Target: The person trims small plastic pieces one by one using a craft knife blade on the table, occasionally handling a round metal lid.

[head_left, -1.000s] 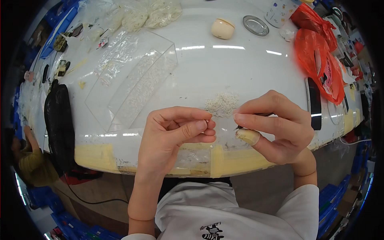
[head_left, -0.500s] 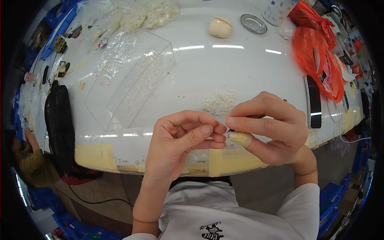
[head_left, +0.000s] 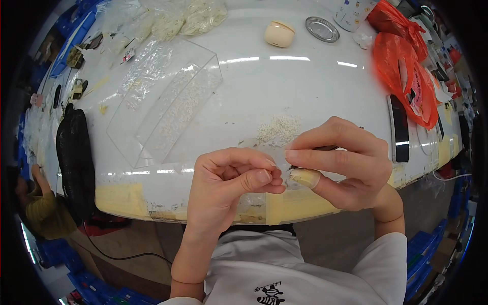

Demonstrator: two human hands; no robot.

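Observation:
My left hand (head_left: 229,183) is closed above the front of the table, fingers curled and thumb pressed toward the fingertips. Anything pinched there is too small to make out. Just to its right, with a small gap between the fingertips, my right hand (head_left: 345,162) grips a thin dark tool (head_left: 325,148). Its dark tip shows near the thumb, but the fingers hide most of it, so its exact kind is unclear. Yellowish tape (head_left: 305,178) wraps the right thumb. Beyond both hands lies a loose pile of tiny white bead-like pieces (head_left: 279,128).
A clear tray (head_left: 178,109) holding similar white pieces stands left. At the back are a cream round container (head_left: 279,34) and a metal lid (head_left: 322,29). Right are a phone (head_left: 399,129) and red plastic bags (head_left: 401,76). A black bag (head_left: 75,157) hangs over the left edge.
My left hand has moved slightly down and left, opening a small gap between its fingertips and my right hand. The right hand and its tool have hardly moved.

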